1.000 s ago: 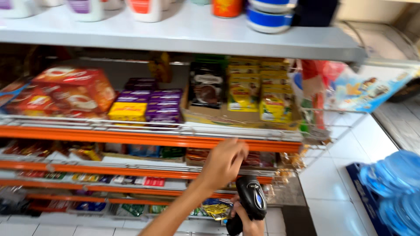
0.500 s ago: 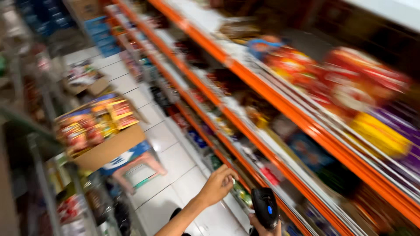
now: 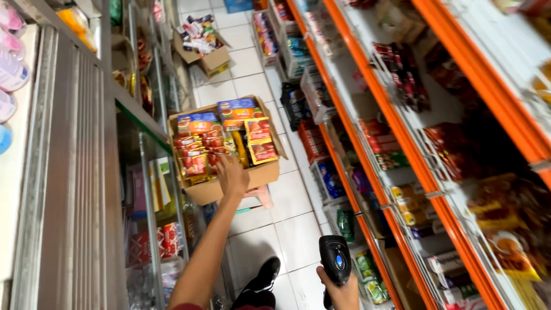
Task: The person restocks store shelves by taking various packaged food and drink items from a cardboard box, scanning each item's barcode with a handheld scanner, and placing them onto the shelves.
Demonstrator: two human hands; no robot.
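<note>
My left hand [image 3: 231, 175] stretches out over an open cardboard box [image 3: 241, 182] full of red, orange and blue snack packets [image 3: 201, 150]; its fingers are apart and rest at the packets near the box's front edge, holding nothing. My right hand [image 3: 343, 293] is low at the bottom of the view and grips a black handheld barcode scanner [image 3: 335, 261] with a blue button, held upright. The box sits on a small pink stool [image 3: 261, 198] in the aisle.
Orange-edged shelves [image 3: 402, 132] with wire fronts and packaged goods run along the right. A grey shelf unit [image 3: 74, 172] with goods stands on the left. Another open carton [image 3: 211, 57] lies farther down the white tiled aisle. My black shoe [image 3: 265, 274] shows below.
The view has swung from facing the orange shelves to looking down the aisle. My left hand has gone from the shelf to the box of packets. The scanner stays in my right hand.
</note>
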